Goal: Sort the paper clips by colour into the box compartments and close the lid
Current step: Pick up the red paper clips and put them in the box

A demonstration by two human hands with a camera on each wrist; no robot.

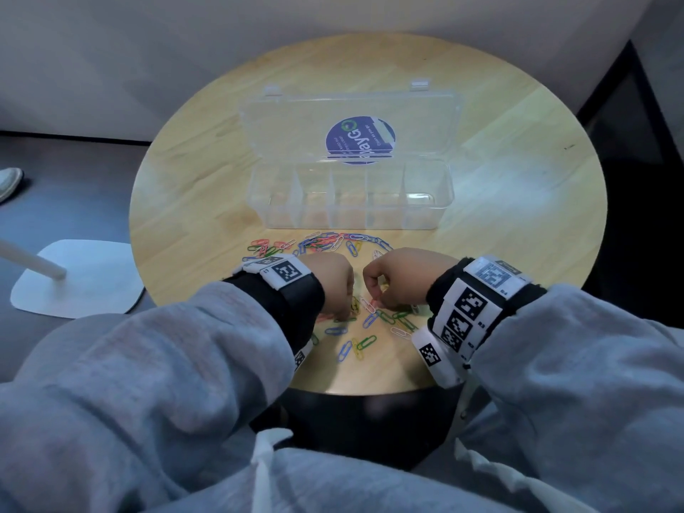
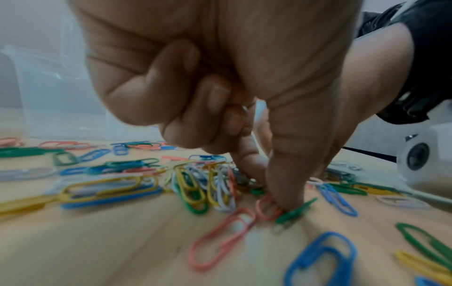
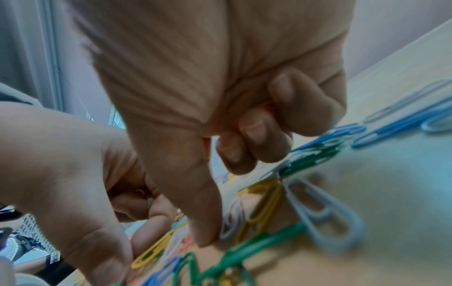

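Note:
A clear plastic box [image 1: 351, 216] with several compartments stands mid-table, its lid [image 1: 296, 124] open and lying back. Coloured paper clips [image 1: 333, 244] lie scattered in front of it, and more clips [image 1: 364, 342] lie near the front edge. My left hand [image 1: 344, 313] [image 2: 271, 193] reaches down into the near clips. Its thumb and forefinger pinch a pink clip [image 2: 265, 210] against the table beside a green clip [image 2: 293, 211]. My right hand [image 1: 375, 299] [image 3: 215, 183] is close beside it, thumb pointing down. Its curled fingers [image 3: 254, 133] hold something pink.
The round wooden table [image 1: 518, 179] ends just behind my wrists at its front edge [image 1: 370, 388]. On the floor to the left are a white stand base [image 1: 77, 279] and a shoe [image 1: 9, 183]. The right wrist's camera [image 2: 420, 154] sits close to my left hand.

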